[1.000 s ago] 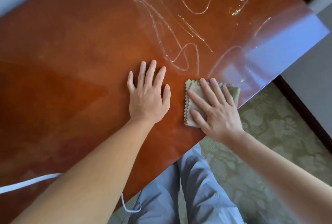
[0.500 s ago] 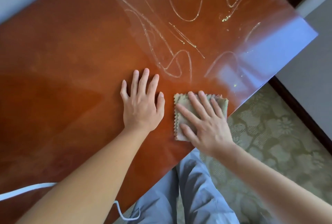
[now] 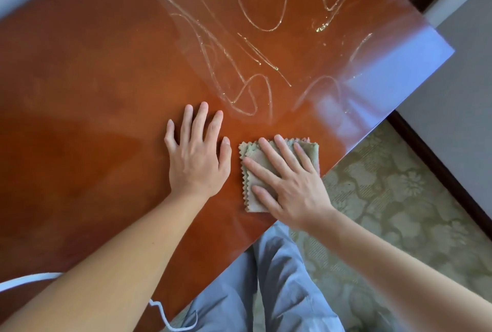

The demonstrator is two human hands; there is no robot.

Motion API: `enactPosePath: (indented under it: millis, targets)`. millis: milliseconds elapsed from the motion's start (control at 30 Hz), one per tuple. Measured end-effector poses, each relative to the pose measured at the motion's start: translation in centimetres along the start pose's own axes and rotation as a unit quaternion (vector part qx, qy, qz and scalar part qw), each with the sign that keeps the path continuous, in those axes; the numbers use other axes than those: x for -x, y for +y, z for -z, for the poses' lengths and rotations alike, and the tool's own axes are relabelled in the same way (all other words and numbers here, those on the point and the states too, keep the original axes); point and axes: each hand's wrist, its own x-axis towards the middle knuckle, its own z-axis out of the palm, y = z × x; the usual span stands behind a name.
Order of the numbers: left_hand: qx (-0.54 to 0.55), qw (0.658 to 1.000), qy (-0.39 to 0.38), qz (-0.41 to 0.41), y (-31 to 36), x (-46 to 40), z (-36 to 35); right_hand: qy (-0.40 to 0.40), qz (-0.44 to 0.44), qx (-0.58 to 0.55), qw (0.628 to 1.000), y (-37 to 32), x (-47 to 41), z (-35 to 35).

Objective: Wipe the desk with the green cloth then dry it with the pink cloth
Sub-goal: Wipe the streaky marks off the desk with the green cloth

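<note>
Table: your reddish-brown wooden table (image 3: 87, 97) fills most of the head view, its near edge running diagonally from lower left up to the far right corner.
Green cloth: the folded green cloth (image 3: 254, 187) with zigzag edges lies flat on the table, right at the near edge, under your right hand.
Right hand: your right hand (image 3: 290, 185) presses palm-down on the green cloth; its fingers (image 3: 269, 149) are straight and slightly spread, the tips reaching the cloth's far edge, the thumb lying across its near part.
Left hand: your left hand (image 3: 197, 161) rests flat on the bare table just to the left of the green cloth, not touching it; its fingers (image 3: 201, 121) are straight and a little fanned out.
Wet streaks: glistening looping streaks (image 3: 255, 28) cross the table surface beyond the green cloth, the nearest loop just past your left fingertips.
Glare: a pale bluish reflection (image 3: 394, 73) covers the table corner to the far right of the green cloth.
Cord: a white cord (image 3: 29, 279) shows at the table's lower left, well away from the green cloth, partly hidden by your left forearm.
Floor: a patterned green carpet (image 3: 394, 198) lies beyond the table edge to the right of the green cloth.
Legs: your grey-blue trousers (image 3: 279, 291) show below the table edge nearest the green cloth.
</note>
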Motion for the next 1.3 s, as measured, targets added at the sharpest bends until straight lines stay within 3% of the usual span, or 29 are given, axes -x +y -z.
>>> enactPosePath:
  millis: [167,267,433,567,733,833,967,1100,1300]
  targets:
    - [-0.001,1.000,0.004,0.002,0.0,-0.1,-0.1,-0.014,-0.135,0.015,0.991,8.0,-4.0,3.0]
    - [0.001,1.000,0.005,0.002,0.0,-0.1,-0.2,0.007,-0.161,0.010,0.987,6.9,-4.1,2.6]
    - [-0.003,1.000,0.005,-0.001,0.0,0.0,-0.1,0.022,-0.072,-0.023,0.997,-3.6,0.9,-1.0]
    - [0.001,1.000,0.005,-0.001,0.0,0.1,-0.1,-0.002,-0.002,-0.014,1.000,-0.6,0.0,0.0]
    - [0.002,1.000,0.003,0.004,0.2,-0.1,0.1,-0.003,-0.154,-0.008,0.988,7.5,-7.1,3.6]
    - [0.004,1.000,0.007,0.002,0.1,-0.2,0.0,0.013,-0.181,-0.009,0.983,5.9,-9.2,3.4]
    - [0.002,1.000,0.017,-0.005,0.1,0.0,0.0,0.009,-0.058,0.009,0.998,-0.5,-6.2,1.0]
    - [0.005,1.000,0.023,-0.006,0.2,0.0,0.0,-0.033,0.017,0.024,0.999,2.6,-6.1,1.7]
    - [0.000,1.000,0.011,0.000,0.2,-0.3,-0.1,-0.033,-0.130,0.019,0.991,11.5,-10.9,4.9]
